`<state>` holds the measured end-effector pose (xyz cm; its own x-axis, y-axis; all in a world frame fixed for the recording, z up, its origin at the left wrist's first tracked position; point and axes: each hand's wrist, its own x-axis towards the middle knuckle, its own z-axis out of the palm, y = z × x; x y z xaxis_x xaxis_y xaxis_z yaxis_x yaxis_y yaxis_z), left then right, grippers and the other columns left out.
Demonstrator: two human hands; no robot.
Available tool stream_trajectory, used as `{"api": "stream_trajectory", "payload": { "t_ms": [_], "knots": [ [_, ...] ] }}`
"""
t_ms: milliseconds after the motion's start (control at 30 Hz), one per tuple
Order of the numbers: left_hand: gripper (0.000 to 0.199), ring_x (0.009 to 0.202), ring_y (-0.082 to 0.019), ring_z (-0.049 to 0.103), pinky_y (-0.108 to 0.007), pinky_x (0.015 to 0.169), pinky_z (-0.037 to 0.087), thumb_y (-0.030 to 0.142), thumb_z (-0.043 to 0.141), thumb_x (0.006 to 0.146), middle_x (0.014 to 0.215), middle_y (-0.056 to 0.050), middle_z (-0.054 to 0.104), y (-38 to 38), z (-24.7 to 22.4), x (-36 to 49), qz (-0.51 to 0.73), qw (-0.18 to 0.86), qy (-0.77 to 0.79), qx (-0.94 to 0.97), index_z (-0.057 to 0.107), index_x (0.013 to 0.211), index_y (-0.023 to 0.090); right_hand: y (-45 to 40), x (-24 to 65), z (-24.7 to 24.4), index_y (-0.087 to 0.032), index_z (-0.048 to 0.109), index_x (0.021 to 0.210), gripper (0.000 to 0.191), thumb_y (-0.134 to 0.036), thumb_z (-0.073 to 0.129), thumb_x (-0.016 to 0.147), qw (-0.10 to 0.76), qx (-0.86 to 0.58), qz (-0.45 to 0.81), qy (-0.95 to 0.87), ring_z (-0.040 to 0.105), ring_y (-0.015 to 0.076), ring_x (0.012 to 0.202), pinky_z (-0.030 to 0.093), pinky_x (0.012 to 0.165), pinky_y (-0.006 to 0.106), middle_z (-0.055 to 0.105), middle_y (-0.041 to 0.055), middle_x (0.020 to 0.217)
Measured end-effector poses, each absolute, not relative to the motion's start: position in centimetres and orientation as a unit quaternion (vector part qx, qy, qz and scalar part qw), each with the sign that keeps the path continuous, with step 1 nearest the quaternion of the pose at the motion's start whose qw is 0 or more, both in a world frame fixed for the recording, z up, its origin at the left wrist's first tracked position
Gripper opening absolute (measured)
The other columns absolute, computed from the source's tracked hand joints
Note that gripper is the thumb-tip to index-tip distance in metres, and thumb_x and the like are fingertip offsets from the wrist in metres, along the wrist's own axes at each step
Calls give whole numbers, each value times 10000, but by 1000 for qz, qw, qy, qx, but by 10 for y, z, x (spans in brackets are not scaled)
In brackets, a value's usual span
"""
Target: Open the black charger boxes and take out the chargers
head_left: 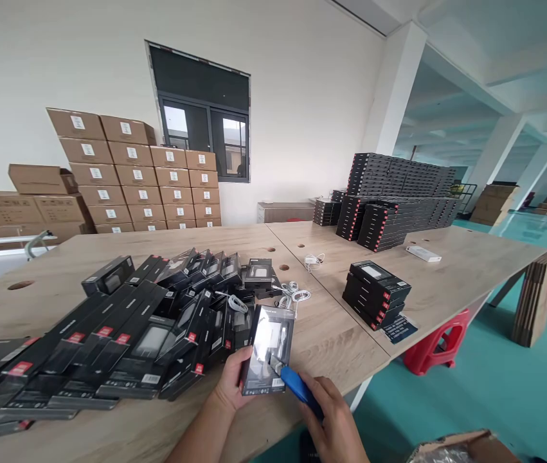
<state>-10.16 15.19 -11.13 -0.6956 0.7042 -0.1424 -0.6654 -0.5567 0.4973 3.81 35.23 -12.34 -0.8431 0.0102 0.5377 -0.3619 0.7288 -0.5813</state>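
Observation:
My left hand (234, 379) is closed on the lower left edge of a black box with a clear front (267, 347), held tilted up over the table's front edge. In my right hand (333, 415) is a blue-handled tool (299, 389); its tip lies against the box's clear front. Left of the box, many similar black boxes (143, 341) lie in a loose pile. A coiled white cable (237, 303) rests on the pile, and more white cables (292, 294) lie just behind the held box.
A short stack of black boxes (374, 299) stands to the right, by a dark printed card (400, 328). Farther back are tall black box stacks (393, 199) and a white box (423, 254). Below are a red stool (437, 344) and an open carton (466, 447).

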Motion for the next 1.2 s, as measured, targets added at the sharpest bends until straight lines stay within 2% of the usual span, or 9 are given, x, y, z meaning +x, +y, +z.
{"api": "stream_trajectory", "payload": {
  "t_ms": [167, 300, 467, 567, 667, 733, 867, 1033, 1200],
  "knots": [
    [322, 790, -312, 759, -421, 800, 599, 304, 805, 712, 817, -144, 791, 156, -102, -96, 878, 393, 273, 25, 765, 928, 69, 351, 39, -124, -310, 564, 1375, 402, -221, 525, 985, 289, 101, 342, -888, 703, 245, 988, 623, 832, 341, 701, 66, 1115],
    [440, 805, -293, 761, -402, 814, 594, 487, 719, 844, 860, -153, 791, 162, -89, -91, 871, 411, 271, 3, 753, 963, 65, 344, 33, -120, -301, 546, 1388, 384, -242, 504, 1011, 326, 99, 315, -886, 695, 244, 943, 626, 797, 351, 696, 75, 1086],
    [480, 708, -252, 755, -356, 780, 590, 498, 587, 953, 770, -158, 776, 166, -78, -87, 846, 448, 284, -58, 730, 875, 47, 340, 21, -102, -261, 518, 1415, 378, -268, 454, 1043, 382, 96, 255, -883, 670, 264, 921, 615, 760, 406, 686, 102, 1060],
    [501, 739, -250, 759, -368, 818, 585, 539, 556, 960, 793, -151, 784, 163, -74, -85, 839, 459, 284, -72, 720, 894, 70, 347, 17, -94, -247, 503, 1432, 387, -270, 439, 1051, 398, 127, 207, -885, 651, 271, 875, 593, 707, 423, 687, 103, 1025],
    [531, 777, -304, 761, -456, 818, 582, 566, 549, 952, 827, -180, 781, 161, -72, -83, 816, 493, 291, -83, 704, 986, 59, 360, 16, -93, -235, 494, 1445, 398, -259, 441, 1051, 410, 154, 177, -882, 639, 265, 835, 577, 675, 411, 684, 103, 992],
    [569, 806, -342, 758, -497, 808, 574, 584, 560, 937, 838, -198, 775, 160, -74, -84, 802, 514, 293, -85, 687, 1067, 45, 368, 15, -93, -230, 499, 1444, 404, -248, 462, 1043, 407, 164, 161, -884, 637, 263, 836, 578, 689, 414, 681, 102, 989],
    [619, 939, -375, 745, -495, 834, 559, 618, 588, 905, 896, -197, 775, 161, -79, -86, 787, 549, 278, -55, 662, 1175, 66, 378, 17, -90, -223, 528, 1419, 386, -267, 479, 1039, 387, 181, 151, -892, 644, 260, 850, 591, 726, 419, 681, 98, 997],
    [610, 969, -385, 738, -479, 818, 562, 607, 622, 885, 920, -210, 777, 162, -76, -85, 791, 546, 274, -36, 689, 1129, 53, 380, 21, -91, -248, 542, 1414, 378, -273, 446, 1049, 372, 163, 177, -897, 653, 253, 866, 600, 747, 405, 684, 95, 1006],
    [462, 819, -336, 757, -445, 761, 580, 538, 678, 874, 818, -160, 782, 161, -73, -83, 779, 547, 301, -59, 736, 999, 96, 376, 22, -92, -254, 551, 1411, 381, -279, 464, 1041, 356, 154, 176, -905, 648, 269, 895, 589, 771, 440, 689, 99, 1022]
  ]
}}
